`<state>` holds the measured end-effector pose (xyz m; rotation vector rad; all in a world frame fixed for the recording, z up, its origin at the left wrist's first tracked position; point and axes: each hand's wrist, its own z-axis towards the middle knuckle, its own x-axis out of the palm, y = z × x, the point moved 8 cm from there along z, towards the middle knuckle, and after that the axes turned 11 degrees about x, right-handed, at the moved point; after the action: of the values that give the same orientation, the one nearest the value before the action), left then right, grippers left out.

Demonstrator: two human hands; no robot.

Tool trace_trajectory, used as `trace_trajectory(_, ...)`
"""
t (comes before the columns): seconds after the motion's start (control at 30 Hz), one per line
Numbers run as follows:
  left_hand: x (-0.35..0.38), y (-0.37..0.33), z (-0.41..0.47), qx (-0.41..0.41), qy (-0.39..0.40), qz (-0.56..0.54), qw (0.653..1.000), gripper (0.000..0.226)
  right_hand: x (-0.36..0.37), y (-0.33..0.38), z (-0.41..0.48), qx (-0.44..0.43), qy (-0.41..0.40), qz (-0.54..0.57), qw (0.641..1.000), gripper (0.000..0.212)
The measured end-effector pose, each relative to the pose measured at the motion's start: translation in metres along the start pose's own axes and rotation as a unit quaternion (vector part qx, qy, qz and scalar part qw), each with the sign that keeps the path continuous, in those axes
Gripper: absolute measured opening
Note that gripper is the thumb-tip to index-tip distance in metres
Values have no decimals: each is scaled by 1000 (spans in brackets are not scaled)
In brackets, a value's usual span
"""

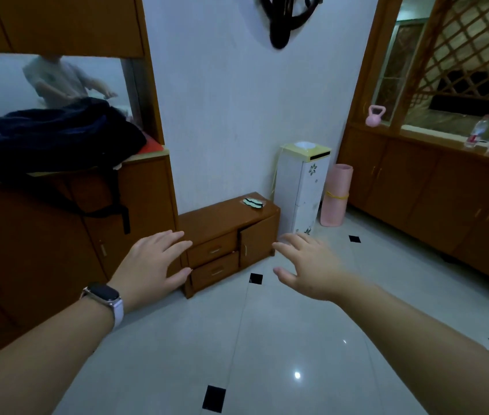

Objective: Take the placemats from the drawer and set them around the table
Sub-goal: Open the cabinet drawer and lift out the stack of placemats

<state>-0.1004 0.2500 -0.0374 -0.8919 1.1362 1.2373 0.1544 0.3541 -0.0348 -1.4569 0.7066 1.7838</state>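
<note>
You held both arms out ahead of you, the left hand (pixel 150 262) with the pale-strapped wristwatch (pixel 104 296) and the right hand (pixel 309 268) alike spread wide, fingers straight and parted, gripping nothing. Neither touched anything; they hung in the air above the glossy white tiled floor (pixel 267 339), well apart from the furniture.

Between them in the view stood the low brown wooden cabinet (pixel 225 217) against the wall. Your hands seemed aimed at it because it held the likely target: an upper drawer (pixel 213 250) and a lower drawer (pixel 216 271), stacked on its left side beside a small door (pixel 256 245). Both fronts looked closed, though a dark gap at their right edge left that uncertain.

No placemats showed anywhere, so they were presumably inside one of those drawers, and no table was in view. I judge the task had barely started: you needed to close in, crouch, and pull a metal handle. A small striped item (pixel 253 203) lay on the cabinet top, clear of the drawers.
</note>
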Motion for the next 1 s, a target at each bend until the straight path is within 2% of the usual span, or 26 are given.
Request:
trace_trajectory(0.3,61,72,105,24,28,-44,998,66,48,-16,123,25,45,-3,999,59)
trace_trajectory(0.43,85,87,140,27,40,-55,997,60,63,-31,156,30,48,12,998,59)
trace_trajectory(0.6,113,101,198,24,57,-53,997,64,94,-63,211,22,51,23,998,58)
trace_trajectory(0.73,146,114,250,-3,67,-57,996,66,135,-96,267,-1,62,43,997,56)
trace_trajectory(0.87,188,129,306,-49,86,-62,993,77,183,-132,336,-34,92,67,993,57)
trace_trajectory(1.0,226,142,358,-99,117,-75,985,81,221,-166,402,-79,118,81,987,70)
